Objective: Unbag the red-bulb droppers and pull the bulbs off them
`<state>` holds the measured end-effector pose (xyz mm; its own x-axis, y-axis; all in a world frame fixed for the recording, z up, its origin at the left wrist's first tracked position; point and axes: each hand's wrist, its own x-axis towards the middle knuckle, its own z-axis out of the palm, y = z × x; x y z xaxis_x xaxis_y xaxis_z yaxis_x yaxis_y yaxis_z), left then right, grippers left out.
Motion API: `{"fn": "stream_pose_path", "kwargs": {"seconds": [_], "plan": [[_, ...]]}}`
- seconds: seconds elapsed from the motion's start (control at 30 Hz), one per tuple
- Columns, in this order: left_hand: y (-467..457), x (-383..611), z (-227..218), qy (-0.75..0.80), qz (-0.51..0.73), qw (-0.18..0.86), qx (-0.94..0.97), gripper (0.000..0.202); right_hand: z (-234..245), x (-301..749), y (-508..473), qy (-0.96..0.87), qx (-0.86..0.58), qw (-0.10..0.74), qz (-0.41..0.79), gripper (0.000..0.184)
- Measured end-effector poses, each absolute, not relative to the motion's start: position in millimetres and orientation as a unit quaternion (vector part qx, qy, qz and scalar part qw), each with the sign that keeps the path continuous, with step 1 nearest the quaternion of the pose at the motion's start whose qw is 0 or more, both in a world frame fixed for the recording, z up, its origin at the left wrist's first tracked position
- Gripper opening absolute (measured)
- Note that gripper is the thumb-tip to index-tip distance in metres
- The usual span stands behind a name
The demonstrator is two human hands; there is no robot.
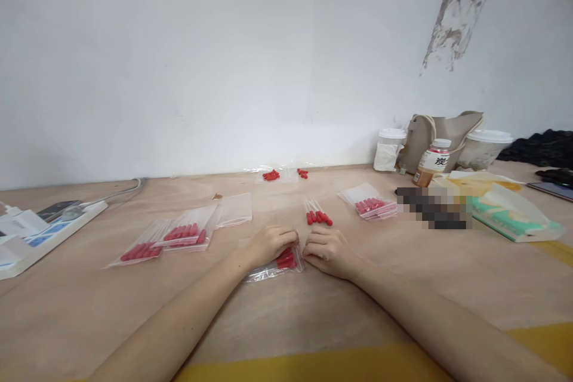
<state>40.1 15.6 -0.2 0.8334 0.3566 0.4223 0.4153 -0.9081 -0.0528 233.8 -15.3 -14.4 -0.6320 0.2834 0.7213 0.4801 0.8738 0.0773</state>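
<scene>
A clear plastic bag [281, 263] holding red-bulbed droppers lies flat on the wooden table [277, 316] in front of me. My left hand [270, 244] is curled with its fingers pressed on the bag's upper left part. My right hand [325, 250] is curled at the bag's right end, fingertips pinching its edge. Just beyond my hands lie a few loose red-bulbed droppers [317, 213].
Filled dropper bags lie at the left [142, 249], [188, 232] and at the right [369, 203]. An empty bag [235, 209] and more bags [281, 175] lie farther back. A power strip [47, 233] is far left. Bottle [432, 162], cups, a tan bag and a book stand right.
</scene>
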Motion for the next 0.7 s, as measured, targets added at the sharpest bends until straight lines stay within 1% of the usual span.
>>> {"fn": "stream_pose_path", "kwargs": {"seconds": [0.2,0.4,0.7], "plan": [[16.2,39.2,-0.5,-0.196,-0.226,0.061,-0.952,0.022,-17.8,236.0,-14.1,-0.882,-0.268,0.373,-0.103,0.013],[15.6,39.2,-1.0,-0.201,-0.236,0.05,-0.949,0.022,-16.4,234.4,-15.2,-0.901,-0.209,0.361,-0.122,0.019],[16.8,40.4,4.2,-0.182,-0.202,0.042,-0.961,0.022,-18.1,234.7,-15.1,-0.903,-0.221,0.346,-0.125,0.019]]}}
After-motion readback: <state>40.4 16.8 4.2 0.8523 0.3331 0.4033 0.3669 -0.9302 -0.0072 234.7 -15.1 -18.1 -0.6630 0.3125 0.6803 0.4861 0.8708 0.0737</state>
